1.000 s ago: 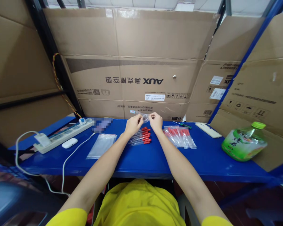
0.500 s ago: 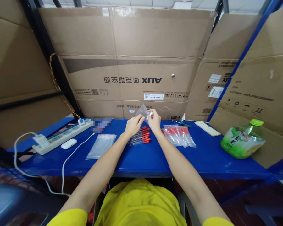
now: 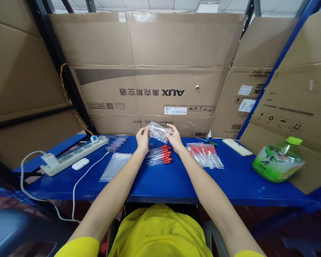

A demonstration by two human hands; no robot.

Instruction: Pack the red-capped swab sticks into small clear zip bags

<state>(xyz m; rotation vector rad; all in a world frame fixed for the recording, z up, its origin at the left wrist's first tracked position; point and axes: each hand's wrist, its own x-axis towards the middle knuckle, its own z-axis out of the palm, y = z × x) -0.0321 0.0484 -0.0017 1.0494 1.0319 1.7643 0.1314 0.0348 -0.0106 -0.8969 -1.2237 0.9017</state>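
Small clear bag is hanging in the air just above the back-centre of the table, stretched betw. both hands. Left hand is pinching its left edge, fingers closed narrow on the plastic. Right hand is pinching the right edge the same way. The bag is tilting a bit, left corner higher; can't tell if its mouth is open.

Directly under the hands a row of red-capped tubes is lying on the table, caps pointing right, tubes touching one another. Open blue surface is running from the tubes fwd to the near table edge, betw. the two forearms.

To the right, near the tubes but apart, filled bags w/ red caps are lying overlapped. Behind them a screwdriver is lying close to the box wall, then a white phone, and well apart a green bottle lying on its side near the right end.

To the left, a flat empty bag is lying beside the left forearm. Further out, a cable is dropping over the front edge, w/ a white case and a power strip running diagonally toward the back corner.

A cardboard box is closing off the back edge, just behind the hands.
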